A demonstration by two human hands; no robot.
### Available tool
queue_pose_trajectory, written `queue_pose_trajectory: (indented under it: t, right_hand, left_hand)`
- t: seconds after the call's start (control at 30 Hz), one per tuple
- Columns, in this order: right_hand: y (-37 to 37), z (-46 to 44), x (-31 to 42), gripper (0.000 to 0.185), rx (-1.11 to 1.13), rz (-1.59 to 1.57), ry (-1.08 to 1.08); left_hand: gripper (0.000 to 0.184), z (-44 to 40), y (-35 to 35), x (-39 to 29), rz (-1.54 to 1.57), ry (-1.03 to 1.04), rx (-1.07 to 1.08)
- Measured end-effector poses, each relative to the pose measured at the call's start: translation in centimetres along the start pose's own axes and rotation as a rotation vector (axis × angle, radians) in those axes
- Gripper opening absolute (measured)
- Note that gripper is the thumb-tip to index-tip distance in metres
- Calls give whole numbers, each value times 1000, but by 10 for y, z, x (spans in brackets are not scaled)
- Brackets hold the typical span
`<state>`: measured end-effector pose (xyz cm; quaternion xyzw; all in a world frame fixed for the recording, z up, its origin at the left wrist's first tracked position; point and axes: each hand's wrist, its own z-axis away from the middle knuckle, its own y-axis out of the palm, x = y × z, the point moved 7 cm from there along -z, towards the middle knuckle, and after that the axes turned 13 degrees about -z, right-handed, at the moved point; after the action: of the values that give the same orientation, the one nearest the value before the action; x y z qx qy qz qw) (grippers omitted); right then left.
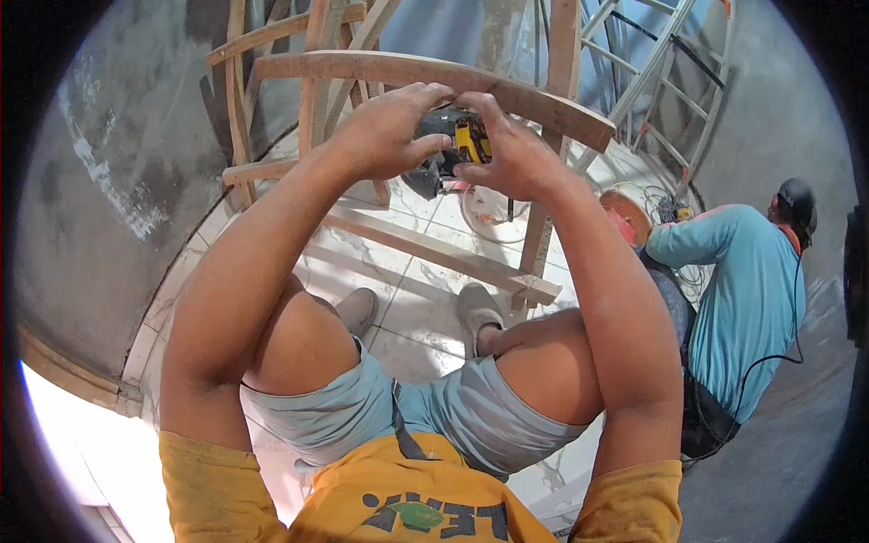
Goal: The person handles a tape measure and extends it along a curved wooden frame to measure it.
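Both arms reach forward to a black and yellow power tool [471, 142] just below a curved wooden board [434, 76]. My left hand [389, 131] is closed on the tool's left side, its thumb across the dark body. On the other side, my right hand [511, 149] grips the yellow part, with fingertips up by the board's lower edge. The tool's dark nose [423, 181] points down and to the left. Parts of the tool are hidden behind the fingers.
A wooden frame's lower rail [434, 252] crosses above the tiled floor [407, 308]. An aluminium ladder [674, 81] leans at the back right. At right crouches a co-worker in a light blue shirt [747, 299], beside a round bucket [627, 215] and cables. Grey walls [118, 181] curve around.
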<state>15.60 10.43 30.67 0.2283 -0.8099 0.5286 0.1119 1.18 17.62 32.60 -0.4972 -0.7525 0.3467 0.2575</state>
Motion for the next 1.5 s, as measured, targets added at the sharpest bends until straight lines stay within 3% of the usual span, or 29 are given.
queue_pose_trajectory:
  t: [0.17,0.33,0.47,0.57,0.63,0.93,1.07,1.23,1.33,1.5]
  right_hand:
    - [-1,0,7,91,4,-87,38]
    - [-1,-1,2,94,-33,-45,-21]
    - [1,-1,-1,96,-3,-58,12]
    - [3,-1,-10,92,67,-32,67]
    - [4,-2,-14,84,81,5,37]
    - [5,3,-13,73,18,28,-19]
    - [2,2,-14,73,48,17,94]
    - [1,4,-7,83,30,16,47]
    - [2,3,-10,93,48,0,83]
    - [5,6,-3,104,21,-53,-25]
  left_hand:
    - [58,2,7,4,72,76,1]
    - [45,-2,-2,-3,225,191,-30]
    - [37,-5,-3,7,295,113,48]
    - [31,-6,-11,14,251,127,-56]
    - [32,-6,-11,22,176,46,-44]
    - [47,3,-13,13,87,94,-39]
    - [55,4,-8,16,91,52,74]
    - [66,5,11,18,48,122,193]
    - [70,11,10,7,130,64,293]
    - [74,12,12,-6,91,142,248]
